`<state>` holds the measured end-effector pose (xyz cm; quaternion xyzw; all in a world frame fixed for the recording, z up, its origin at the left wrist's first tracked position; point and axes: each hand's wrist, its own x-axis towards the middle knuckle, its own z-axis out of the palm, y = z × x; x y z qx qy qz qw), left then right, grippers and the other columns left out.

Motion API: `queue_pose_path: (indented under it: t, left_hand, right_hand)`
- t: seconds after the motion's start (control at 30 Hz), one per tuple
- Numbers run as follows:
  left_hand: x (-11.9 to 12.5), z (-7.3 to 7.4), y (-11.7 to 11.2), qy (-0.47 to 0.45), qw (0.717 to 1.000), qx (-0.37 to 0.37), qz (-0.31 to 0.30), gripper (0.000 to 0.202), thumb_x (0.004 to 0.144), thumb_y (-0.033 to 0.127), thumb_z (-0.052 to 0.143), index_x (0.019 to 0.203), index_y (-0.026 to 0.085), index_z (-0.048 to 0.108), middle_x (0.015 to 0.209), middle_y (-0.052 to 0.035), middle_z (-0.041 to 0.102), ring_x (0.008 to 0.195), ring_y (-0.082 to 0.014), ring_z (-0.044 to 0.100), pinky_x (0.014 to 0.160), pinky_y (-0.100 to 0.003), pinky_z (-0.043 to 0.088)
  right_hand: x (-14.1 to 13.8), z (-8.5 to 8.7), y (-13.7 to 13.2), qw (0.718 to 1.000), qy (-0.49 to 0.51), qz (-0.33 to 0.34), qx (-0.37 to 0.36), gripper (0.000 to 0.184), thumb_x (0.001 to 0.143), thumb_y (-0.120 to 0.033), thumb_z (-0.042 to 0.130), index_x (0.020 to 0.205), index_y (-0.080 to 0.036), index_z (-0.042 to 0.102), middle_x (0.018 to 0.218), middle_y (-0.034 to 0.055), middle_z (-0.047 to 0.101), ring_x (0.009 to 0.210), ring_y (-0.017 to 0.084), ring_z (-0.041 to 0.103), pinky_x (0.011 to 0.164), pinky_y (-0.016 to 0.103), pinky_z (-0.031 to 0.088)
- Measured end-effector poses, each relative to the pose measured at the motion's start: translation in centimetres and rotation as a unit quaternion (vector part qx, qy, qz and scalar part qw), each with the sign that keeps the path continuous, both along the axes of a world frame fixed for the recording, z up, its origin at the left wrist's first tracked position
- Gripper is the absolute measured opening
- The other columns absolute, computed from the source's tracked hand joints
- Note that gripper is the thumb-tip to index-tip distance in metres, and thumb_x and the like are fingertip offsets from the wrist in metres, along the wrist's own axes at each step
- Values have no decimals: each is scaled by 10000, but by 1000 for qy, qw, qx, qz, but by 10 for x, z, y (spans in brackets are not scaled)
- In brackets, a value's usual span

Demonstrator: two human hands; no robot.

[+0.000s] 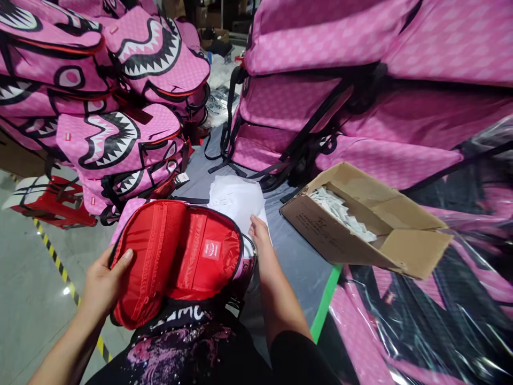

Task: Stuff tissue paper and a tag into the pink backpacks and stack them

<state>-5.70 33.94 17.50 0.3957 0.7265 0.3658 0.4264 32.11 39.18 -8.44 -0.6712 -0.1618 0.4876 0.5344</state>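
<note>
A pink backpack [131, 213] lies unzipped in front of me, its red lining [200, 251] and a small label inside showing. My left hand [105, 278] grips the edge of the folded-back red-lined flap [150, 262], thumb on the lining. Just past the bag's right side, my right hand [259, 233] is at some white paper [236, 200], its fingers curled in at the paper's edge. How firmly they pinch the sheet is hard to make out. Part of the bag's right side sits under the open rim, near my right wrist.
Stacked pink shark-mouth backpacks [120, 139] rise at the left, and more pink bags [288, 101] at the back right. A cardboard box [360, 230] holding small white packets stands right of the paper. Plastic-wrapped bags [433, 321] lie at lower right. Green tape [326, 305] marks the grey table.
</note>
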Motion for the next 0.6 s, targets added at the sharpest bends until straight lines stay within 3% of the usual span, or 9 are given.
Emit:
queue_pose_path:
  t: [0.13, 0.27, 0.4, 0.47, 0.6]
  left_hand:
    - [5, 1, 5, -8, 1000, -1, 8, 667, 513, 592, 876, 1016, 189, 707, 858, -6, 716, 712, -158, 613, 606, -207, 508]
    - [5, 0, 9, -12, 1000, -9, 4, 680, 503, 599, 883, 1023, 198, 706, 851, 6, 709, 699, -144, 601, 596, -197, 504]
    - [2, -4, 10, -17, 1000, -16, 1, 661, 518, 596, 883, 1019, 202, 706, 874, 9, 713, 710, -143, 605, 609, -198, 513]
    - [1, -5, 9, -26, 1000, -16, 6, 663, 518, 590, 886, 1027, 205, 708, 878, 10, 716, 720, -146, 612, 620, -202, 520]
    - [1, -4, 9, -38, 999, -20, 9, 671, 522, 577, 890, 1055, 211, 712, 907, 6, 732, 746, -154, 630, 657, -214, 538]
  right_hand:
    - [6, -7, 9, 999, 41, -29, 15, 436, 559, -479, 817, 753, -232, 514, 494, -84, 504, 435, 97, 443, 411, 207, 328]
    - [8, -9, 12, 995, 67, -44, 57, 458, 535, -426, 818, 880, -224, 594, 735, -17, 708, 625, 152, 625, 575, 261, 504]
    - [16, -8, 2, 990, 114, -10, 81, 548, 576, -437, 811, 1045, -249, 599, 952, 2, 753, 757, 171, 685, 659, 281, 544]
    - [25, -8, -7, 990, 124, 34, 58, 550, 574, -436, 825, 1047, -257, 608, 932, -12, 746, 727, 153, 677, 628, 257, 529]
    - [37, -11, -19, 992, 100, 68, 30, 475, 482, -395, 890, 827, -218, 616, 614, -68, 614, 515, 96, 539, 499, 206, 437]
